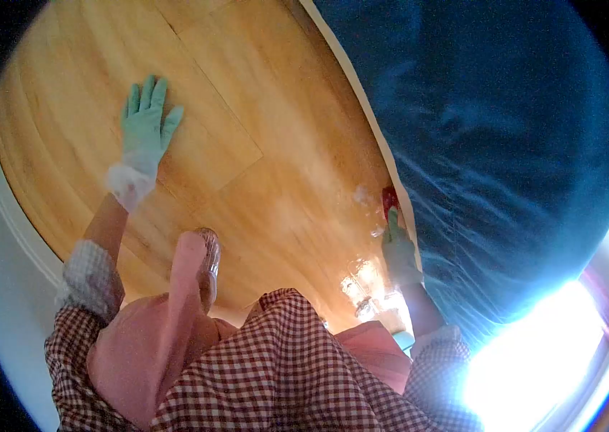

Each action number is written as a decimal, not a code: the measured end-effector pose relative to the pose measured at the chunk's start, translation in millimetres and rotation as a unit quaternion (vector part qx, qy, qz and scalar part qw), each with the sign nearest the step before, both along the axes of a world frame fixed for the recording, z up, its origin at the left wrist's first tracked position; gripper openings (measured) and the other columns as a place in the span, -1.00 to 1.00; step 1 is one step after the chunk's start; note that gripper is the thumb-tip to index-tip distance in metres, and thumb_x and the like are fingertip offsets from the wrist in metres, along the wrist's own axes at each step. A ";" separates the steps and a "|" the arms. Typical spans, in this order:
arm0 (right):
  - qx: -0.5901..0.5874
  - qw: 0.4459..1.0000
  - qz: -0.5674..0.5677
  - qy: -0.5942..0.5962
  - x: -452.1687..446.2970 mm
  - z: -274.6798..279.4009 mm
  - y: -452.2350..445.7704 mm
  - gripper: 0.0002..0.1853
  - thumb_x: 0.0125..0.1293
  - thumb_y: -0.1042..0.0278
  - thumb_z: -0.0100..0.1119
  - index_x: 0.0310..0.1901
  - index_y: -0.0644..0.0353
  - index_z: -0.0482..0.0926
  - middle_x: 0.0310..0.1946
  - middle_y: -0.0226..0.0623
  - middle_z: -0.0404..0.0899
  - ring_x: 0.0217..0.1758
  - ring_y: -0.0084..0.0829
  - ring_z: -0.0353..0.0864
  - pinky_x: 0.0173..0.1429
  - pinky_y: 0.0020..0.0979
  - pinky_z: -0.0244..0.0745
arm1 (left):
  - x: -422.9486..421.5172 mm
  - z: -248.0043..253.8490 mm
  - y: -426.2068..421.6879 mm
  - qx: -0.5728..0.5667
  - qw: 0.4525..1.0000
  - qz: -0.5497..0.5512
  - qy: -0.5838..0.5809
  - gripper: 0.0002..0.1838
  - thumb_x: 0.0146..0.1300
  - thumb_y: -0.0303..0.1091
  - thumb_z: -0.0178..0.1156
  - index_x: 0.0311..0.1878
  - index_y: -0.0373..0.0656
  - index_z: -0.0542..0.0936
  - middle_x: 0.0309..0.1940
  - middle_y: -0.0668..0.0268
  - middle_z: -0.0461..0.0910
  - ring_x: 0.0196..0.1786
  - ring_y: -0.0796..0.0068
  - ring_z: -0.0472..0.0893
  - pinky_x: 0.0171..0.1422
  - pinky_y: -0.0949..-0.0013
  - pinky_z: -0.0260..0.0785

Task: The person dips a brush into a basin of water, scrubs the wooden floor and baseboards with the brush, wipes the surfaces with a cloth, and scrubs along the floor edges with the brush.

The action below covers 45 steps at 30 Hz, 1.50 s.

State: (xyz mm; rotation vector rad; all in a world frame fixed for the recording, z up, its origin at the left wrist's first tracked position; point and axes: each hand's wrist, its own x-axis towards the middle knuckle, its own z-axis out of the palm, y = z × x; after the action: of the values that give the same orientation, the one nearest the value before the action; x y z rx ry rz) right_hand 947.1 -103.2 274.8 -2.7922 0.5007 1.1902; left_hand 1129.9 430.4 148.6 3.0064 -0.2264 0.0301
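My left hand [147,122], in a green rubber glove with a pale cuff, lies on the wooden floor [247,93] with fingers spread and nothing in it. My right hand [396,248], gloved in the same green, reaches along the floor's right side beside a pale edge strip [373,108]. Its fingers are closed on a small red object [389,199], pressed low by that strip; its exact kind is too small to tell. Wet, shiny patches [365,281] show on the floor near this hand.
A large blue fabric cover [491,144] with wrinkles fills the right side beyond the pale strip. A white wall [13,237] with a skirting board borders the left. My shod foot [211,263] and checked clothing [268,374] are below. Bright light glares at lower right.
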 end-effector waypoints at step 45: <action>-0.379 0.584 0.709 -0.115 233.4 -45.4 110.9 -0.52 0.49 0.33 0.02 0.39 0.19 0.54 0.35 -0.02 0.56 0.51 0.03 0.40 0.66 0.26 -0.04 | -0.7 28.1 -73.9 -0.048 0.999 0.010 -0.007 -0.38 0.46 0.03 0.14 0.53 0.07 0.42 0.62 0.13 0.23 0.64 -0.18 0.15 0.72 -0.20 -0.21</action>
State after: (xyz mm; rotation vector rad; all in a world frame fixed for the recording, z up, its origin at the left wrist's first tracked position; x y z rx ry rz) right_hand 1180.4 7.6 229.5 -3.7713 -2.1802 0.4457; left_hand 1129.2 356.5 176.7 2.9129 -0.1916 0.0632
